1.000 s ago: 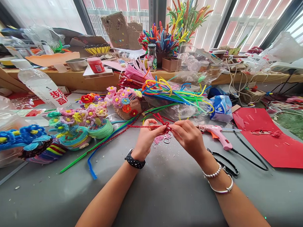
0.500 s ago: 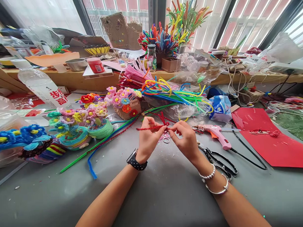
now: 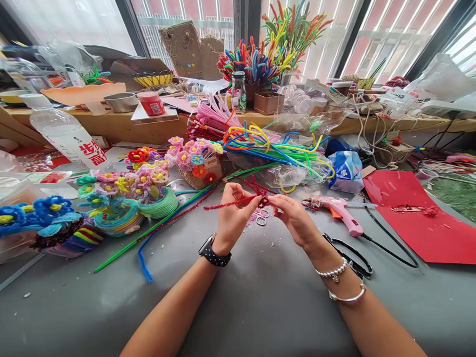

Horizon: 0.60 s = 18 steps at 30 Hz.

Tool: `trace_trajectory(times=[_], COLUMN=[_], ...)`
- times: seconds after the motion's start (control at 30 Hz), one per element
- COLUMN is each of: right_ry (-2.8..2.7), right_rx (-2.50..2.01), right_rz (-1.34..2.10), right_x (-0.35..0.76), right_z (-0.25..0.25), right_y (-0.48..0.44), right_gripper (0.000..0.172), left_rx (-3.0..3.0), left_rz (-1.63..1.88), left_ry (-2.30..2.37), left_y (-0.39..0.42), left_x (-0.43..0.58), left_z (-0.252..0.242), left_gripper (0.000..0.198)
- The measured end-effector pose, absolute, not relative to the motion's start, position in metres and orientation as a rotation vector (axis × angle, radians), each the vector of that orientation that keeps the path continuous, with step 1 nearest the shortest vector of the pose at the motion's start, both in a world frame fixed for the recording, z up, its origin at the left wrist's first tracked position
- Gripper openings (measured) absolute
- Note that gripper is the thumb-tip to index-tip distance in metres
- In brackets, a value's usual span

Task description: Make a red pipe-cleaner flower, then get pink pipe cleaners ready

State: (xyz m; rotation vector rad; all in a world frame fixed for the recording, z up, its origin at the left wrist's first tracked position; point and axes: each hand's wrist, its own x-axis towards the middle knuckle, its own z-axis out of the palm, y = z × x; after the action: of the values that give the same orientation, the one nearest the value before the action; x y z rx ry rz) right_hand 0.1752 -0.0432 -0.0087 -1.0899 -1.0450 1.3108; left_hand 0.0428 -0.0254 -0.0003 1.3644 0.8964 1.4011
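Observation:
Between my two hands is a piece of glittery red pipe cleaner (image 3: 228, 204), with one straight end sticking out to the left and other strands crossing above the fingertips. My left hand (image 3: 235, 212), with a watch at the wrist, pinches it between thumb and fingers. My right hand (image 3: 292, 215), with bracelets, closes its fingertips on the right side of the same red piece. Part of the bent middle is hidden by the fingers. Small scissors (image 3: 261, 216) lie on the grey table (image 3: 242, 313) just beneath the hands.
A pink glue gun (image 3: 343, 212) and black-handled pliers (image 3: 350, 252) lie to the right, beside red sheet (image 3: 427, 219). Pipe-cleaner flower pots (image 3: 118, 216) stand left. Bundled pipe cleaners (image 3: 268, 146) lie behind, and a water bottle (image 3: 66, 132) leans at the back left.
My right hand has turned and shifted slightly right and down, its fingers now straighter. The red pipe cleaner's loose end reaches further left and tilts down. My left hand stays almost still.

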Motion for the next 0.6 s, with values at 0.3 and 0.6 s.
trace_trajectory(times=[0.3,0.6], right_ry=[-0.993,-1.478], right_rx=[-1.054,-1.293], right_rz=[1.372,0.387], right_x=[0.176,0.166], right_z=[-0.011,-0.012], right_y=[-0.041,-0.049], right_gripper=[0.019,0.020], left_rx=[1.101,0.919], left_rz=[1.246,1.247], left_ry=[0.803,0.922], left_y=[-0.027,-0.020], left_x=[0.046,0.042], left_z=[0.002,-0.003], left_gripper=[0.036,0.032])
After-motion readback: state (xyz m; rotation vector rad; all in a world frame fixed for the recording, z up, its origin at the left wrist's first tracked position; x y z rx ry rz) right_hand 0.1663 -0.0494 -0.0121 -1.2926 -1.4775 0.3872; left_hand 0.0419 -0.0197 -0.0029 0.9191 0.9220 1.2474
